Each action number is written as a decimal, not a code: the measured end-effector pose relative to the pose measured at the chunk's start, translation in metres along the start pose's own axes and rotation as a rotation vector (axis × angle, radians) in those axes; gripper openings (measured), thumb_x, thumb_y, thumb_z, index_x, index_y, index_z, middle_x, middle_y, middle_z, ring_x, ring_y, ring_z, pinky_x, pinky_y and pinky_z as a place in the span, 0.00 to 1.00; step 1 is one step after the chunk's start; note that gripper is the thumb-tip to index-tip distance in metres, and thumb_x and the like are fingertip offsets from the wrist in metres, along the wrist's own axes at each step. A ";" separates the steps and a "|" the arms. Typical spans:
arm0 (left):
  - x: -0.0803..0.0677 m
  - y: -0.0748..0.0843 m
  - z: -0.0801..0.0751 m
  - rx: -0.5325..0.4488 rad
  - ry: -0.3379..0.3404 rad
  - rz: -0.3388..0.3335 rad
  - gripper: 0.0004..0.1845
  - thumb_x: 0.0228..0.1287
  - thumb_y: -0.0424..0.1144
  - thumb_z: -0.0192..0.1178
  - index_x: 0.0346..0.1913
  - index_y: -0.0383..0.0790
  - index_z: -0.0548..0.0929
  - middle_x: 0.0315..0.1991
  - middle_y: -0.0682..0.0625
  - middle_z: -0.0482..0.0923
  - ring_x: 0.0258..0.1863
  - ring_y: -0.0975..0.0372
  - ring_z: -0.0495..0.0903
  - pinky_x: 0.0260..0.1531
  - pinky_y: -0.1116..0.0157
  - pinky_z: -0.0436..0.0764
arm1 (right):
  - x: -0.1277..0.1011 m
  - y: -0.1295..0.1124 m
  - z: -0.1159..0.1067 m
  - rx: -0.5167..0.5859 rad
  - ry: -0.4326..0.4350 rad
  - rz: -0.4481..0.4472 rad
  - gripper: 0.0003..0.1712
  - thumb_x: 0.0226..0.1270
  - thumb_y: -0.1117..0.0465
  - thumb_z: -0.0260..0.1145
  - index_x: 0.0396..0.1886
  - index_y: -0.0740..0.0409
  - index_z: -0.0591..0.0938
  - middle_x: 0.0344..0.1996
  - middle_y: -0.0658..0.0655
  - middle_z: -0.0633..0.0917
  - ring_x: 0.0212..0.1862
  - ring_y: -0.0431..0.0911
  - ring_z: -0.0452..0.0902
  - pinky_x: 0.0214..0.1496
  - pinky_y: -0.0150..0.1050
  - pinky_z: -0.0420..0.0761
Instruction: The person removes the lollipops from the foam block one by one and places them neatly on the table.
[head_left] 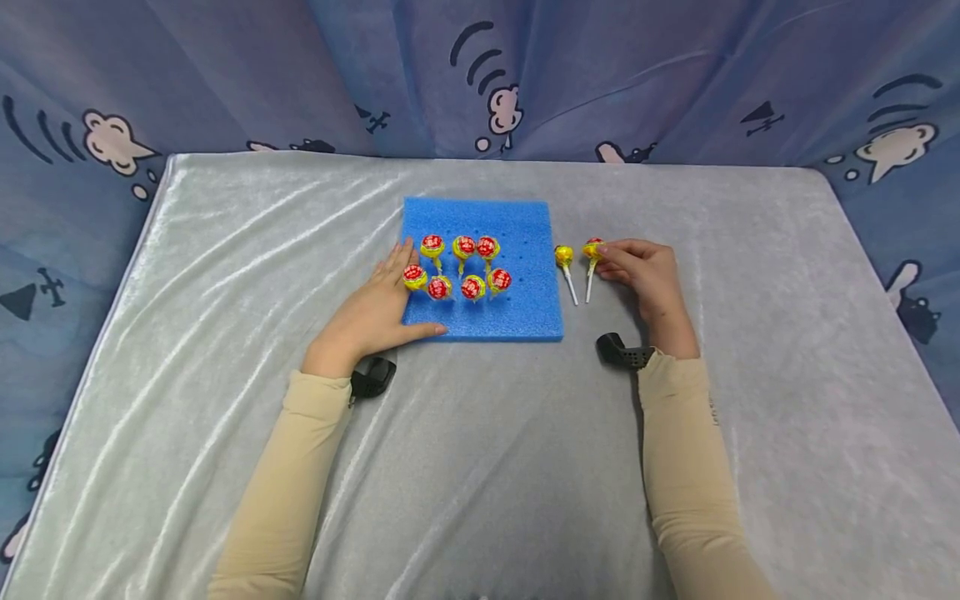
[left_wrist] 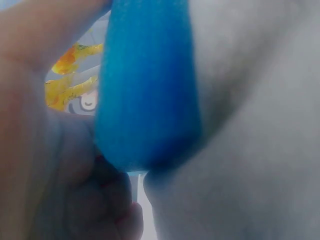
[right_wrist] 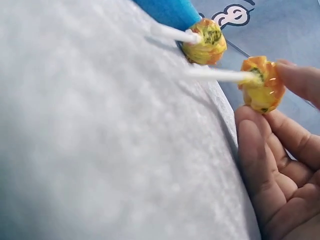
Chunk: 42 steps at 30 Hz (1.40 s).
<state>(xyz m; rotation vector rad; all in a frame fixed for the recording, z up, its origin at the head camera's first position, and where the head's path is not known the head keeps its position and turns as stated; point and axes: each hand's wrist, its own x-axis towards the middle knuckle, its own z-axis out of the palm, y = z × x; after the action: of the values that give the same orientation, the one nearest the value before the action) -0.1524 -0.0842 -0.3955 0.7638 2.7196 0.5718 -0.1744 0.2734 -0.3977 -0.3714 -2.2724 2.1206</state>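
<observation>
The right hand (head_left: 647,275) pinches the wrapped head of a lollipop (head_left: 592,249) lying on the grey cloth (head_left: 225,275), just beside a second lollipop (head_left: 564,257). The left hand (head_left: 375,308) lies flat, fingers straight, on the blue foam block's (head_left: 525,225) near-left corner, where seven lollipops (head_left: 463,247) stand upright.

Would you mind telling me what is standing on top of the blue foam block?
Seven wrapped lollipops stand on the blue foam block, sticks pushed into its holes. The left hand rests flat on its left edge, thumb along the front. How deep the sticks go cannot be seen, nor the foam under the palm.
</observation>
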 end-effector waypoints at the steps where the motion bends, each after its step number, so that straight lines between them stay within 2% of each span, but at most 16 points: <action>1: 0.000 0.000 0.000 -0.002 -0.001 -0.003 0.57 0.55 0.66 0.59 0.71 0.25 0.48 0.74 0.38 0.31 0.73 0.53 0.31 0.70 0.56 0.43 | 0.000 0.000 0.000 -0.007 0.003 -0.002 0.05 0.57 0.63 0.71 0.28 0.62 0.87 0.25 0.50 0.85 0.23 0.41 0.81 0.29 0.30 0.81; 9: 0.000 -0.001 0.000 -0.018 -0.008 -0.016 0.58 0.55 0.66 0.58 0.72 0.27 0.43 0.74 0.39 0.28 0.73 0.53 0.31 0.70 0.56 0.42 | 0.000 0.003 0.003 -0.162 0.008 -0.045 0.06 0.56 0.63 0.72 0.27 0.62 0.87 0.21 0.48 0.84 0.22 0.38 0.80 0.27 0.28 0.80; 13: -0.001 -0.001 0.000 -0.036 -0.014 -0.010 0.57 0.56 0.66 0.58 0.71 0.26 0.44 0.74 0.40 0.26 0.73 0.53 0.29 0.70 0.55 0.40 | -0.001 0.002 0.006 -0.256 0.043 -0.048 0.12 0.56 0.60 0.72 0.31 0.68 0.86 0.21 0.45 0.84 0.22 0.36 0.79 0.27 0.27 0.80; 20: -0.003 -0.003 0.002 -0.064 -0.060 -0.020 0.57 0.59 0.65 0.55 0.72 0.32 0.33 0.73 0.44 0.18 0.72 0.54 0.24 0.69 0.53 0.35 | -0.002 0.001 0.009 -0.358 0.057 -0.011 0.21 0.57 0.57 0.72 0.38 0.73 0.83 0.22 0.43 0.83 0.24 0.34 0.78 0.29 0.26 0.80; 24: -0.002 -0.003 0.002 -0.067 -0.061 -0.015 0.57 0.60 0.65 0.55 0.72 0.32 0.32 0.73 0.44 0.18 0.72 0.54 0.24 0.69 0.53 0.35 | -0.001 0.002 0.007 -0.344 0.044 -0.016 0.19 0.56 0.57 0.72 0.37 0.72 0.83 0.21 0.44 0.83 0.24 0.35 0.78 0.29 0.27 0.80; 30: -0.003 -0.002 0.002 -0.070 -0.067 -0.016 0.57 0.60 0.65 0.55 0.72 0.32 0.32 0.73 0.45 0.18 0.72 0.54 0.24 0.69 0.53 0.34 | -0.002 0.001 0.001 -0.277 0.030 -0.017 0.08 0.55 0.61 0.72 0.29 0.63 0.86 0.19 0.44 0.83 0.23 0.36 0.79 0.29 0.27 0.80; 32: -0.003 -0.002 0.002 -0.071 -0.066 -0.017 0.57 0.60 0.65 0.55 0.72 0.32 0.33 0.73 0.45 0.18 0.72 0.55 0.23 0.69 0.54 0.34 | -0.002 0.001 0.002 -0.269 0.047 -0.012 0.08 0.56 0.60 0.72 0.28 0.62 0.86 0.18 0.45 0.83 0.23 0.36 0.79 0.28 0.27 0.80; 35: -0.002 -0.002 0.002 -0.072 -0.063 -0.017 0.57 0.60 0.65 0.55 0.72 0.32 0.33 0.73 0.45 0.18 0.72 0.55 0.23 0.69 0.54 0.34 | -0.002 0.001 0.006 -0.294 0.094 -0.026 0.13 0.57 0.58 0.71 0.31 0.66 0.85 0.19 0.44 0.82 0.23 0.36 0.79 0.29 0.27 0.80; 38: -0.002 -0.002 0.002 -0.070 -0.062 -0.021 0.57 0.60 0.65 0.55 0.72 0.32 0.33 0.73 0.45 0.18 0.72 0.55 0.23 0.69 0.55 0.34 | -0.001 0.002 0.011 -0.379 0.124 -0.061 0.20 0.58 0.55 0.71 0.38 0.70 0.84 0.22 0.46 0.82 0.23 0.34 0.78 0.28 0.25 0.79; 42: -0.002 -0.002 0.002 -0.069 -0.063 -0.025 0.57 0.59 0.65 0.55 0.72 0.32 0.35 0.73 0.45 0.19 0.72 0.55 0.24 0.69 0.55 0.33 | -0.001 0.002 0.015 -0.539 0.099 -0.121 0.25 0.57 0.54 0.71 0.46 0.70 0.82 0.30 0.57 0.82 0.24 0.33 0.74 0.26 0.23 0.75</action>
<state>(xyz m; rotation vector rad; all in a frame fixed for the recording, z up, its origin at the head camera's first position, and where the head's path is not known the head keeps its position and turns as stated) -0.1507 -0.0863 -0.3981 0.7177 2.6340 0.6214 -0.1756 0.2590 -0.4011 -0.3213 -2.6939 1.3762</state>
